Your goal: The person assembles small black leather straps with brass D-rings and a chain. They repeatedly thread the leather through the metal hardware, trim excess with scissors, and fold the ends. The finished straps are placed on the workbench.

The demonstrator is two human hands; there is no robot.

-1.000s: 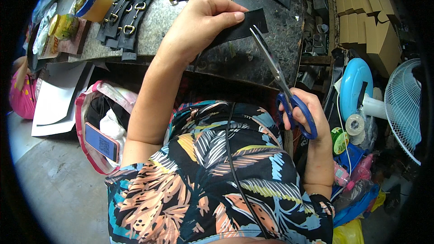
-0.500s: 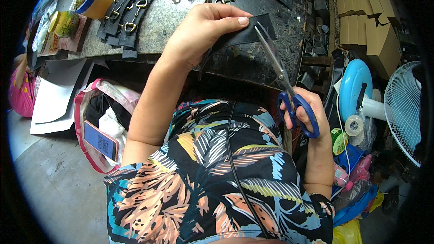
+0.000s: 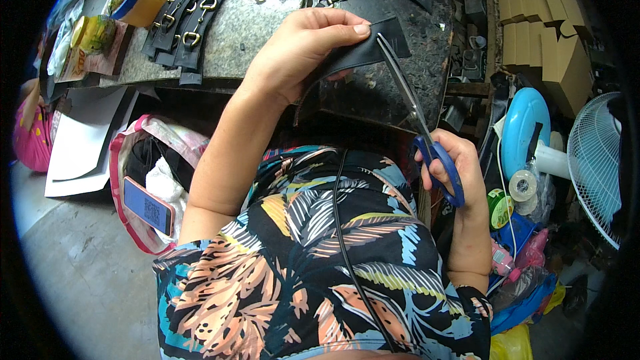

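Left hand: upper centre, pinching black strip.
Right hand: centre-right, gripping blue-handled scissors.
Axis: blades, slightly parted, run up-left to the strip's edge.

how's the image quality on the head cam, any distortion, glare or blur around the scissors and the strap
Head view: strong fisheye bending, the worktable edge curves and the corners go black. Light is even daylight, with mild sheen on the scissors blades. The left hand, black strap and right hand look sharp; the fan at the rim is stretched and softer.
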